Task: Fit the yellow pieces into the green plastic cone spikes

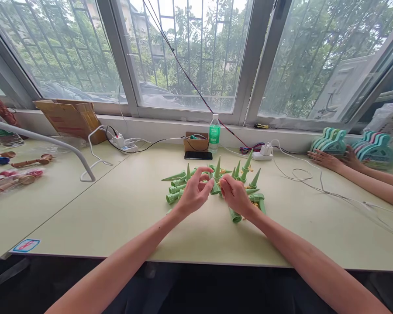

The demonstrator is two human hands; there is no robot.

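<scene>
In the middle of the table, my left hand (pixel 196 190) curls its thumb and fingers around a green plastic watering spike (pixel 215 188), whose open tube end shows. My right hand (pixel 236 194) is closed in a pinch at the same spike, beside a small yellow part, perhaps its valve; the fingertips hide most of it. Around both hands lie several more green spikes (pixel 172 197), some with cone points upward and some on their sides. A green tube (pixel 235 215) lies just below my right hand, and an angled green piece (pixel 258 199) lies to its right.
Behind the pile are a black phone (pixel 198 155), a small cardboard box (pixel 196 143) and a water bottle (pixel 214 132). Power strips (pixel 262 153) and white cables (pixel 301 175) lie on the table. Another person's hands (pixel 327 159) touch teal hangers (pixel 330 140) at right. Wooden-handled items (pixel 32 162) lie left.
</scene>
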